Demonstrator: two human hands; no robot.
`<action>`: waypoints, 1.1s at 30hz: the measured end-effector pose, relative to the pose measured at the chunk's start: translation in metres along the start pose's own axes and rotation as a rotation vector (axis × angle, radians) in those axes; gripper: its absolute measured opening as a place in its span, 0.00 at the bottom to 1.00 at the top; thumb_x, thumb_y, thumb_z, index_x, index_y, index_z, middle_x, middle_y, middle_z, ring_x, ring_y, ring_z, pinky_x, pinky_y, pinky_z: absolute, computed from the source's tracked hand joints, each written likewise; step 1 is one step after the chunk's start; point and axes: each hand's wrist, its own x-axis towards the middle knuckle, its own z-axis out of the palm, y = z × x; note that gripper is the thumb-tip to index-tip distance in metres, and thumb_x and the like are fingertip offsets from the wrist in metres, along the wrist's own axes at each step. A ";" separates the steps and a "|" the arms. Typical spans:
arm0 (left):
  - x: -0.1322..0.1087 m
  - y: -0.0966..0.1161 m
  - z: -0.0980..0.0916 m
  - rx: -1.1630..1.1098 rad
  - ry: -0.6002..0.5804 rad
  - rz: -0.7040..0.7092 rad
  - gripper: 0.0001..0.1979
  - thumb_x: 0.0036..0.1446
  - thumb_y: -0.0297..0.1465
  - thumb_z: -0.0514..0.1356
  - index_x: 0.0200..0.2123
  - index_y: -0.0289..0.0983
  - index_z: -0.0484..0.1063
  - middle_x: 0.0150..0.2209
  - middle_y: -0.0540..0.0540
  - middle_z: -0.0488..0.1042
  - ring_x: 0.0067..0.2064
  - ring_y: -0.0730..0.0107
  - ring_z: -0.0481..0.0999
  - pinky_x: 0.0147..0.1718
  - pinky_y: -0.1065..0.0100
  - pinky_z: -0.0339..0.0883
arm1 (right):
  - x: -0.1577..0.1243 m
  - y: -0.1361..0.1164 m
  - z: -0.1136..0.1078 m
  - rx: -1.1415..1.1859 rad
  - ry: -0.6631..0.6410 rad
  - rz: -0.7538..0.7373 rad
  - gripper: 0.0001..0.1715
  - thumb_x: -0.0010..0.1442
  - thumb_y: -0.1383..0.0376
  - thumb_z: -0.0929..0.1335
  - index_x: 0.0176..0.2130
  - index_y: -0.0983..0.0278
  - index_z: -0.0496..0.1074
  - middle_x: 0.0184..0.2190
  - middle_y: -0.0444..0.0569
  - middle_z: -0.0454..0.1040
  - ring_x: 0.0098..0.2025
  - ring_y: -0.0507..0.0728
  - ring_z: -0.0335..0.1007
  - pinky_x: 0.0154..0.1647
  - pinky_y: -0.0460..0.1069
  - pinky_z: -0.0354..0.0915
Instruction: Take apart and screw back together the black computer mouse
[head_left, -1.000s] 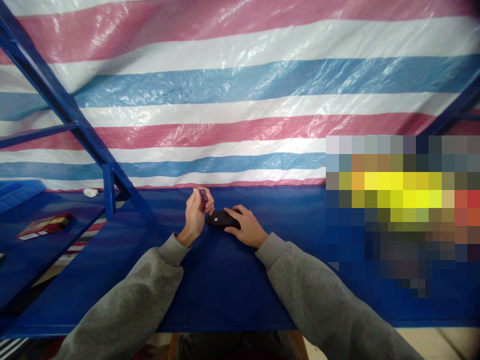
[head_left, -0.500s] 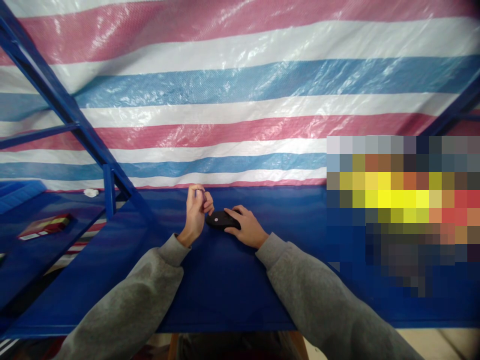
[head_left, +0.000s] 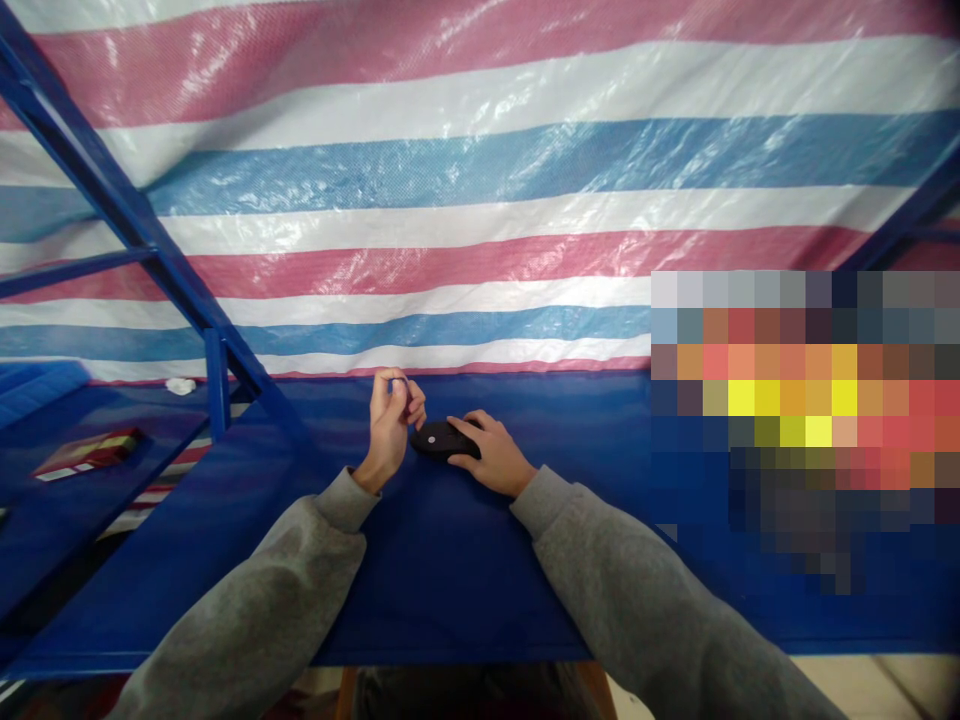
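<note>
My left hand (head_left: 390, 425) is raised above the blue tabletop, with its fingers curled toward the thumb around a small dark purple object (head_left: 403, 386), which they almost entirely hide. My right hand (head_left: 491, 452) lies over a black computer mouse (head_left: 439, 438), with its fingers across the mouse's top. The mouse sits on the table just beside my left wrist and palm. Grey sweatshirt sleeves cover both my forearms.
A blue table surface (head_left: 450, 570) runs under my arms, backed by a striped pink, white and blue tarpaulin (head_left: 450, 200). A blue steel frame (head_left: 135, 220) stands at left, above a lower shelf with a red box (head_left: 86, 453). A pixelated patch (head_left: 795, 420) covers the right side.
The fingers of my left hand have curled further over the purple object, which showed plainly a second ago and is now nearly hidden. My right hand and the mouse have barely moved.
</note>
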 end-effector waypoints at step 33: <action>0.002 0.000 -0.001 0.034 -0.050 0.034 0.13 0.62 0.42 0.52 0.34 0.37 0.63 0.21 0.53 0.59 0.19 0.79 0.58 0.18 0.76 0.55 | 0.001 0.002 0.002 0.004 0.006 -0.014 0.35 0.56 0.56 0.70 0.60 0.62 0.61 0.50 0.54 0.64 0.53 0.61 0.60 0.55 0.56 0.58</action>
